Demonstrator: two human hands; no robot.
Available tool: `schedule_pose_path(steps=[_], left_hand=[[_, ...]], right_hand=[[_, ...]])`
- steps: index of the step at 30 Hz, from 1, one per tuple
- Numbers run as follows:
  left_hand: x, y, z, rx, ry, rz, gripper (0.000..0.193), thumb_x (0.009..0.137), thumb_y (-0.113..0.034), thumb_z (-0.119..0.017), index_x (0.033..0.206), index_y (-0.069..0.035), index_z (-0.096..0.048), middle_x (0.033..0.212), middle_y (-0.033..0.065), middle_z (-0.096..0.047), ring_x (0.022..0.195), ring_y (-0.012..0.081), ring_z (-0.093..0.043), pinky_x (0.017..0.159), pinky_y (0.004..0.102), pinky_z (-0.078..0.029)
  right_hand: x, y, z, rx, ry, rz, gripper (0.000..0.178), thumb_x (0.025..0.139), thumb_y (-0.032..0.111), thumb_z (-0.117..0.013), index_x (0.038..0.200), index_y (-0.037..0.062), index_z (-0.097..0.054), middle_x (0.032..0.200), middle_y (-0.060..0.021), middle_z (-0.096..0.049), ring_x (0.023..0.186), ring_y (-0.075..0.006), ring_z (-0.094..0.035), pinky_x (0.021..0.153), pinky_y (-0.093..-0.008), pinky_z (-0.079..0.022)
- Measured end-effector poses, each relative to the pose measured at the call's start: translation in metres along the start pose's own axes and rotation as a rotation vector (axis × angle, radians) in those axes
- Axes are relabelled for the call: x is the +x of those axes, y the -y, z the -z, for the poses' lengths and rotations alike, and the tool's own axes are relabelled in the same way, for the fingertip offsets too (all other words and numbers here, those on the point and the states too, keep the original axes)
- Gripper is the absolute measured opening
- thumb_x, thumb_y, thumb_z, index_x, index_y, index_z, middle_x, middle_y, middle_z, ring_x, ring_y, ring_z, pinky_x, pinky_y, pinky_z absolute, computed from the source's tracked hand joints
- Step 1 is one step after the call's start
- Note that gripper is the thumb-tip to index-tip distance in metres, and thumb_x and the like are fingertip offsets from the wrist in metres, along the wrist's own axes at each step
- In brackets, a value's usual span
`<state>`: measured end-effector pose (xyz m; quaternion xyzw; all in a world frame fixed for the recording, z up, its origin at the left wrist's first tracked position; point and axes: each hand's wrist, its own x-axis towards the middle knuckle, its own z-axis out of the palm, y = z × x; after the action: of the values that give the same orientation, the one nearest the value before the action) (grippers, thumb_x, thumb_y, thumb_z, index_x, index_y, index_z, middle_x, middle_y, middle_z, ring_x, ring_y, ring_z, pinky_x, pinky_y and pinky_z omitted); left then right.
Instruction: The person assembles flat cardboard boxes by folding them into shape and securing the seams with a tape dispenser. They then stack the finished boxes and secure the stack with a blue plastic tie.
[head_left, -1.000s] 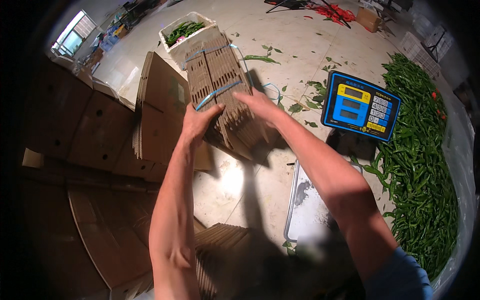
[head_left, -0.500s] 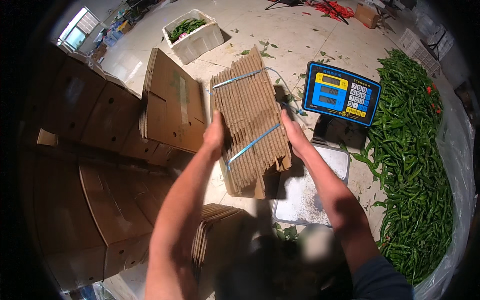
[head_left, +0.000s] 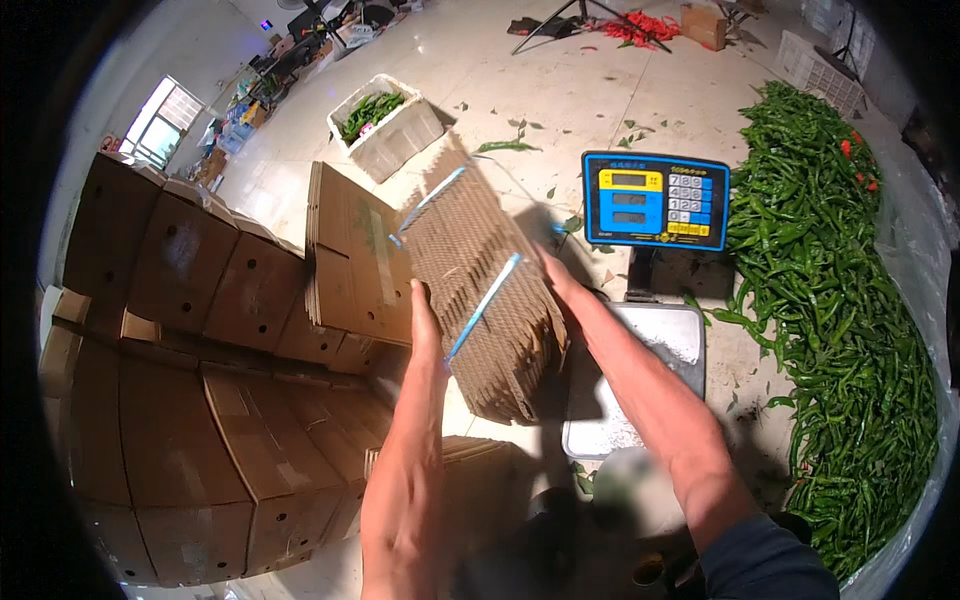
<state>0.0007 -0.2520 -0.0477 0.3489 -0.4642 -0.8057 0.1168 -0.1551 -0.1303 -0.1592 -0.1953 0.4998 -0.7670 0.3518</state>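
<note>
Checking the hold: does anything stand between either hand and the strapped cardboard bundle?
Nothing visible does. The left hand and right hand lie against opposite sides of the cardboard bundle; blue straps cross its upper face. The palms themselves are hidden.

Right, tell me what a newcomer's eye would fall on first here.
Most likely the long heap of glossy green peppers, which runs down the right side. Just left of its upper part stands the blue-and-black rectangular scale display, bright against the pale floor. Near the centre, the blue-strapped bundle of flat brown cardboard is held between the left hand and right hand.
</note>
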Motion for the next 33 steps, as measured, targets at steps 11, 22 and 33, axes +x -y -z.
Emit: schedule_pose_path(steps=[11, 22, 33], left_hand=[[-0.21, -0.021, -0.027, -0.055, 0.11, -0.242, 0.058, 0.088, -0.044, -0.058, 0.13, -0.005, -0.052, 0.126, 0.0109, -0.057, 0.111, 0.0258, -0.055, 0.096, 0.0391, -0.043], [-0.305, 0.071, -0.063, 0.394, 0.455, -0.038, 0.077, 0.085, -0.036, -0.06, 0.147, -0.005, -0.026, 0.139, 0.0124, -0.043, 0.122, 0.0248, -0.047, 0.102, 0.0366, -0.037], [-0.3, 0.076, -0.067, 0.774, 0.517, -0.365, 0.108, 0.072, -0.044, -0.074, 0.149, 0.0, -0.014, 0.151, 0.0219, -0.026, 0.14, 0.0316, -0.024, 0.115, 0.0398, -0.019]], right_hand=[[-0.227, 0.207, -0.104, -0.596, -0.055, 0.125, 0.08, 0.098, 0.057, -0.03, 0.145, -0.0073, -0.022, 0.154, -0.021, -0.02, 0.144, -0.0264, -0.014, 0.117, -0.0339, -0.012], [-0.44, 0.189, -0.064, -0.623, -0.358, 0.178, 0.091, 0.093, 0.065, -0.03, 0.145, -0.0094, -0.016, 0.151, -0.0309, -0.013, 0.142, -0.0393, -0.014, 0.116, -0.0414, -0.014], [-0.468, 0.148, -0.055, -0.596, -0.317, 0.221, 0.078, 0.098, 0.052, -0.036, 0.145, -0.0083, -0.019, 0.151, -0.0291, -0.017, 0.141, -0.0395, -0.019, 0.115, -0.0397, -0.016]])
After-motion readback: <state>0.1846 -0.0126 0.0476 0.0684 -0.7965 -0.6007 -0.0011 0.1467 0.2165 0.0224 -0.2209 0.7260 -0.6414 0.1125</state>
